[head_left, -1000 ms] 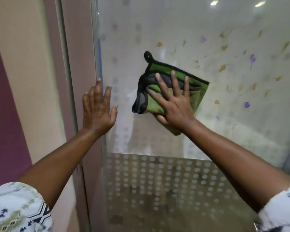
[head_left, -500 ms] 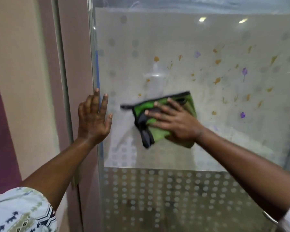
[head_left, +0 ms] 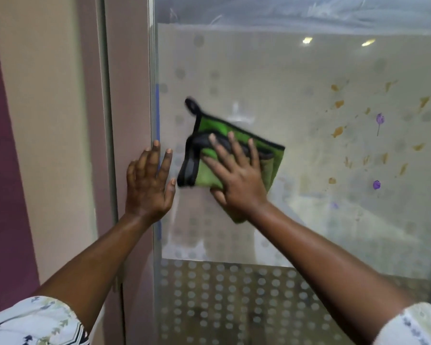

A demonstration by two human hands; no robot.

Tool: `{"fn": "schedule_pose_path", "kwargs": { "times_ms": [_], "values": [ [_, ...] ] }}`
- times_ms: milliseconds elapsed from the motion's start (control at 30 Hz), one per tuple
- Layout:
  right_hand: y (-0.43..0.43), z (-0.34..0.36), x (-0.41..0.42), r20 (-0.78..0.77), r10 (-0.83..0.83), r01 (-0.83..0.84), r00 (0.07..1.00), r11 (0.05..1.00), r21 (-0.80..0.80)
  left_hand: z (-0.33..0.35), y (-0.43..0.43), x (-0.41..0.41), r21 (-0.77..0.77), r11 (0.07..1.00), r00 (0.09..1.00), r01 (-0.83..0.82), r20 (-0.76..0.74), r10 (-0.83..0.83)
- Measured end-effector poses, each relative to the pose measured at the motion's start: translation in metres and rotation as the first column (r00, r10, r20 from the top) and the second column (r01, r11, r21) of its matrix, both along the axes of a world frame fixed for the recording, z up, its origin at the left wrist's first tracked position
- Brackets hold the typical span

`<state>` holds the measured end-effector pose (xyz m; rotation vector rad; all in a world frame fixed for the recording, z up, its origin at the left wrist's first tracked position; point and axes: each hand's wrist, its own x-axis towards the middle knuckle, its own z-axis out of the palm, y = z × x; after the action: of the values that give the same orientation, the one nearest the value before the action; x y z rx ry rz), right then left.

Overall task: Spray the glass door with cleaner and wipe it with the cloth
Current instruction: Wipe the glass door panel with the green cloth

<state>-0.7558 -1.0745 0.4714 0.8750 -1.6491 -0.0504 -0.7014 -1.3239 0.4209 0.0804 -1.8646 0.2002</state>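
The right hand (head_left: 237,178) lies flat with its fingers spread wide, palm pressing a folded green cloth (head_left: 264,155) against the glass door (head_left: 309,170). It does not grip the cloth; it only pins it to the pane. The cloth has a black edge, and a small black loop (head_left: 192,105) sticks up above and to the left of the fingertips. Part of the cloth shows below the heel of the hand, and more of it spreads out past the little finger to the right. The left hand (head_left: 148,185) sits just beside the cloth, to the left of the right hand, open and flat with nothing in it, laid across the door's left edge where the glass meets the frame (head_left: 127,95). Beneath both hands the glass carries rows of frosted dots (head_left: 234,295).
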Motion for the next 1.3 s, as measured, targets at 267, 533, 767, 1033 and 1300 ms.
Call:
{"fn": "schedule_pose_path", "kwargs": {
  "times_ms": [267,533,767,1033,1300],
  "values": [
    [0.036,-0.062,-0.011,-0.039,0.104,-0.074,0.994,0.881,0.467,0.006,-0.002,0.011,-0.018,1.0,0.998,0.025,0.065,-0.024],
    [0.03,0.127,-0.003,0.067,-0.087,0.099,0.994,0.975,-0.197,0.004,0.0,0.012,0.009,1.0,0.997,0.015,0.075,-0.016],
    [-0.026,0.094,0.011,0.07,-0.086,0.097,0.994,0.983,-0.159,0.001,0.0,0.006,0.015,1.0,0.999,0.013,0.048,-0.014],
    [0.024,0.012,-0.006,-0.151,0.001,0.051,0.988,0.94,0.339,0.004,-0.003,0.009,-0.013,1.0,0.999,0.027,0.039,-0.026],
    [-0.005,0.171,-0.002,0.022,-0.083,0.085,0.996,0.979,-0.186,0.0,-0.005,0.002,-0.015,1.0,1.0,-0.001,0.028,0.001]
  ]
}}
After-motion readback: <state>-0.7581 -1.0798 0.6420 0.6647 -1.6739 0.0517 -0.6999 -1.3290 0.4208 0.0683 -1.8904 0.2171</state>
